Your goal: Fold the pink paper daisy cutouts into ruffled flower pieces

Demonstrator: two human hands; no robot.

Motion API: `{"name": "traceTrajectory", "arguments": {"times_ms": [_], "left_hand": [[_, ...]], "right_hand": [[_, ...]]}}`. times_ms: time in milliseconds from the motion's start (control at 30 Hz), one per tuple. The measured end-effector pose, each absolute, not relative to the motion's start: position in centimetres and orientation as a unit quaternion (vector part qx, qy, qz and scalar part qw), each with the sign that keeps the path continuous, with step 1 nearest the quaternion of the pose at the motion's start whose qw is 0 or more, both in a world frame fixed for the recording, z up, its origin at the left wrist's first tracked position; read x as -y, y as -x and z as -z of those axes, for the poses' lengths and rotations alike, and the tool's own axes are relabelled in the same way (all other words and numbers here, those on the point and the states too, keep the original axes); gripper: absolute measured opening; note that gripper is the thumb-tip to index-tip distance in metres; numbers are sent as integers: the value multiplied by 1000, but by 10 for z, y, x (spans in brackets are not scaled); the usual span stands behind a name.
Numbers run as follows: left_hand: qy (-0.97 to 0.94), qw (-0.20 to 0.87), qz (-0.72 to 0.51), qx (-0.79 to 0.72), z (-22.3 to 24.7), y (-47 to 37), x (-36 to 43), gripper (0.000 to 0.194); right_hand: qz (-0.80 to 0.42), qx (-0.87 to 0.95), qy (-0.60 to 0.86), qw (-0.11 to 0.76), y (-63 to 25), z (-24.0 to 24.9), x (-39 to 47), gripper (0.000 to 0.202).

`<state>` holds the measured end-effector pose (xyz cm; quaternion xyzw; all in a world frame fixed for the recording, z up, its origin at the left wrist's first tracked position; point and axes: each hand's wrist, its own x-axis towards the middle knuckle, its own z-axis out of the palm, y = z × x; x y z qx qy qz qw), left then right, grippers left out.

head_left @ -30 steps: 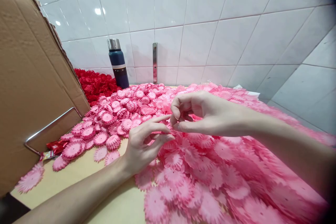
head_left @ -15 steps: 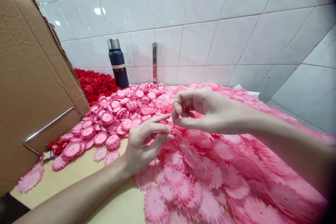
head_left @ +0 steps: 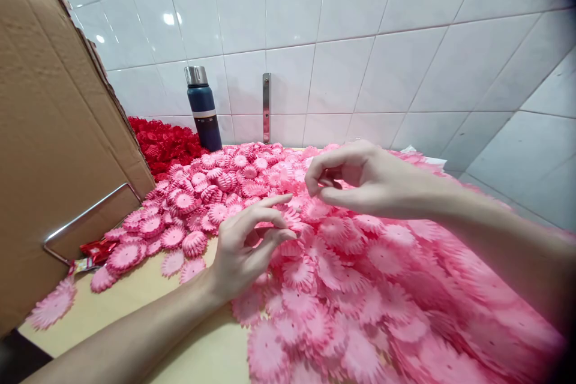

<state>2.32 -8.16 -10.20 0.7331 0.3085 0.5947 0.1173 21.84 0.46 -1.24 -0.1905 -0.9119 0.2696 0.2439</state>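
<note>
My left hand (head_left: 247,246) hovers over the near edge of the pink flower pile. Its index finger stretches out, while another fingertip meets the thumb in a loose pinch; anything held there is too small to make out. Up and to the right, my right hand (head_left: 360,177) has its thumb and index finger pinched together, and I cannot make out what lies between them. Below and behind both hands spread many pink scalloped flower pieces (head_left: 333,264). Some show a small dark hole in the centre. Folded, cup-like pink flowers (head_left: 183,201) are heaped to the left.
A cardboard box (head_left: 58,132) stands at left, with a bent metal wire handle (head_left: 90,213) and red wrapper (head_left: 96,250) beside it. A blue bottle (head_left: 204,114) stands near red flowers (head_left: 164,144). A metal bracket (head_left: 266,108) is against the tiled wall (head_left: 351,0).
My right hand has moved slightly up and to the right, widening the gap between the hands. My left hand stays almost in place.
</note>
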Motion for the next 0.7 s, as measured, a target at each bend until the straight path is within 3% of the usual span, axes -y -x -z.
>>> {"name": "traceTrajectory", "arguments": {"times_ms": [367, 500, 700], "left_hand": [[-732, 127, -581, -333, 105, -23, 80, 12], [-736, 105, -572, -348, 104, -22, 80, 8], [-731, 80, -578, -353, 103, -22, 81, 6]], "right_hand": [[-262, 922, 189, 213, -207, 8, 16, 3], [-281, 919, 176, 214, -207, 11, 14, 10], [-171, 940, 194, 221, -211, 12, 9, 15]]}}
